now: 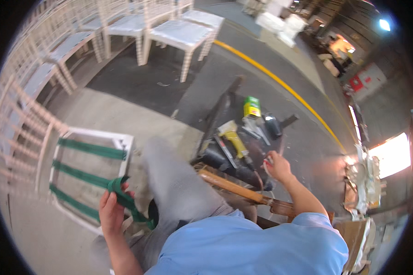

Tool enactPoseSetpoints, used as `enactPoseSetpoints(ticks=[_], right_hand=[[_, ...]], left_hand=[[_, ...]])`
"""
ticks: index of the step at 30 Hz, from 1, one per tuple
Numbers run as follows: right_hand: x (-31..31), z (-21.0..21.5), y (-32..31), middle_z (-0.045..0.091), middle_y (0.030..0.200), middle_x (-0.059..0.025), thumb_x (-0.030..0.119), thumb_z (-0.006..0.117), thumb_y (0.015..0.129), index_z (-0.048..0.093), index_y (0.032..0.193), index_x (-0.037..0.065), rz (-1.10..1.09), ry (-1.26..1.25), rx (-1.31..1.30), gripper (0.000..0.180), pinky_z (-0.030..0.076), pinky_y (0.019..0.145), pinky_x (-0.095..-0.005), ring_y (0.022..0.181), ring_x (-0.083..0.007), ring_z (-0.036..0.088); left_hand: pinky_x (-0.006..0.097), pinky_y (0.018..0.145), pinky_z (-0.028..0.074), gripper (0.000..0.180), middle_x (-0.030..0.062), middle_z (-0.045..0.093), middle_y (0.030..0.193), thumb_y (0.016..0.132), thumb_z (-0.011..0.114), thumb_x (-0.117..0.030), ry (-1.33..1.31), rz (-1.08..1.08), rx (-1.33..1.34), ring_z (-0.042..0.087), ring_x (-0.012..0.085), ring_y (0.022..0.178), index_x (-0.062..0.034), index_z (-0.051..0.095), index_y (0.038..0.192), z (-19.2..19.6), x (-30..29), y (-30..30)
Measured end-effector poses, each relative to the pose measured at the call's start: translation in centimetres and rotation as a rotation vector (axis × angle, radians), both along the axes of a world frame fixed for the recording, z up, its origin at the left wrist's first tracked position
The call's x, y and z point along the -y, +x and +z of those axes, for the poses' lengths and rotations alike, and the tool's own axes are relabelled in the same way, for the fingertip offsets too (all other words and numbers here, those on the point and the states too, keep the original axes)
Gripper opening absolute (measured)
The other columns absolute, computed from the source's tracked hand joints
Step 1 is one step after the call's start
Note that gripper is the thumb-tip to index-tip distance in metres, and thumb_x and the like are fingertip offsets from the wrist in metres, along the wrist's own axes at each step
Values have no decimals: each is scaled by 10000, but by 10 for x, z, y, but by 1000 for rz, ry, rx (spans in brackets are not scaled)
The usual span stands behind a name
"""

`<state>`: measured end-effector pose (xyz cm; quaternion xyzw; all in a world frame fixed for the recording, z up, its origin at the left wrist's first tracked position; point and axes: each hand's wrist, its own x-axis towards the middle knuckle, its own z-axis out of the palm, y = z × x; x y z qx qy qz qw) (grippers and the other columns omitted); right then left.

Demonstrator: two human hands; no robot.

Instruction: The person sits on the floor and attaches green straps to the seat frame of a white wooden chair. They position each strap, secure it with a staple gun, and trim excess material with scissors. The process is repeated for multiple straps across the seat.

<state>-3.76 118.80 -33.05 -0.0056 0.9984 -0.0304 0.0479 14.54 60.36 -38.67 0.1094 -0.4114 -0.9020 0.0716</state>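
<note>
My left hand (pixel 110 213) is closed on a green webbing strap (pixel 126 200), whose loose end hangs down toward my knee. Beside that hand lies a white chair seat frame (pixel 129 146) with green bands (pixel 80 172) stretched across it in rows. My right hand (pixel 278 166) is raised over the right side of a dark work stand, its fingers closed around something small and pale that I cannot make out. Nearest to it on the stand are a yellow-bodied tool (pixel 236 143) with a cord, a grey metal tool (pixel 254 128) and a slim silver tool (pixel 225 151).
On the stand are also a green and yellow box (pixel 252 107) and a shiny black object (pixel 272 124). A wooden bar (pixel 229 184) crosses in front of me. White chairs (pixel 183 34) stand in rows at the far left. A yellow line (pixel 270 73) runs along the floor.
</note>
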Motion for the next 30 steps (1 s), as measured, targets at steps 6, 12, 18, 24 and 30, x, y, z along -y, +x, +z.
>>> enactPoseSetpoints(ticks=[6,12,18,24,30], right_hand=[[51,11,-52,643,1231,-194,116,795,806,652,1255,55,319,-24,40,475,514,982,-453,1155,-402,628],[276,44,-21,647,1164,-104,110,856,783,630,1323,56,845,-945,388,587,539,731,-300,902,-165,640],[407,42,21,642,886,45,62,746,931,669,1207,66,904,-1296,827,286,463,614,-235,707,-59,565],[439,45,23,655,822,27,87,713,974,678,1105,47,773,-1594,938,141,472,590,-227,663,-55,581],[456,37,4,706,982,-45,105,671,1004,678,1098,48,607,-1864,1024,110,532,632,-273,714,-117,648]], left_hand=[[367,1085,409,358,141,638,1360,1014,615,-144,-335,72,-63,570,228,1251,67,650,1300,61,-7,-5],[319,1009,430,238,85,620,1323,1014,638,-96,-652,40,-144,551,162,1180,33,701,1204,134,-25,-6],[349,1012,475,399,112,588,1413,993,691,-154,-724,35,-85,546,216,1259,17,627,1347,137,-30,-10],[371,992,500,645,130,607,1349,991,701,-139,-519,426,395,594,208,1181,-29,398,1550,18,-82,46],[409,923,575,267,137,739,1040,1055,612,-222,176,340,323,721,282,985,3,680,1180,0,-88,55]])
